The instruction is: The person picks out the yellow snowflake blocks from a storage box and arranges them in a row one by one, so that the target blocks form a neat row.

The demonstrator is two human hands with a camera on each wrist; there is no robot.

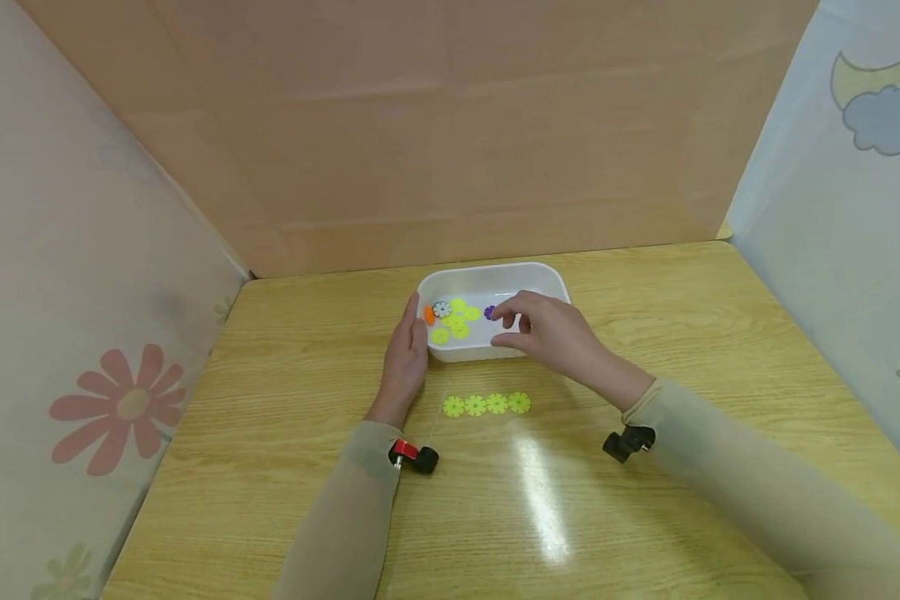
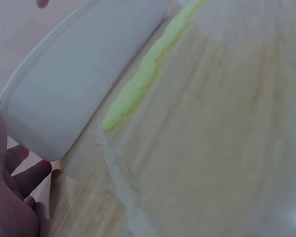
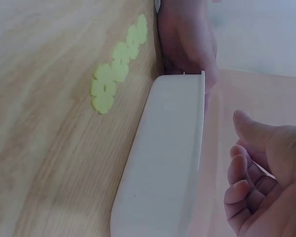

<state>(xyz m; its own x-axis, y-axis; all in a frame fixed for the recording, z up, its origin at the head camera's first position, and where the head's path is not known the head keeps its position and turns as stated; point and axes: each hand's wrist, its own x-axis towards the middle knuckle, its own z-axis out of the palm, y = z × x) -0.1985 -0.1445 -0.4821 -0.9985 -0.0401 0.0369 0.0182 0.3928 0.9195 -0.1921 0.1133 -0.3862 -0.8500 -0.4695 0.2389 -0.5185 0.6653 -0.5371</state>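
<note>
A white plastic tub [image 1: 495, 354] stands on the table with toothed plastic discs inside. My left hand [image 1: 405, 358] rests along the tub's left end, fingers extended against the wall. In the left wrist view, the fingers [image 2: 33, 177] lie by the tub's bottom corner. Over the tub's right half hovers my right hand [image 1: 555, 332], loosely bent, thumb and fingers apart with nothing between them. A purple disc [image 1: 490, 312] shows right beside its fingertips. Yellow discs [image 1: 458, 325], a white disc [image 1: 442, 309] and an orange disc [image 1: 429, 316] gather at the tub's left.
In front of the tub, several yellow discs [image 1: 486, 405] lie in a row, edge to edge. The wooden table [image 1: 285, 400] meets a brown-covered panel [image 1: 457, 142] behind, with patterned side walls [image 1: 82, 250] at left and right.
</note>
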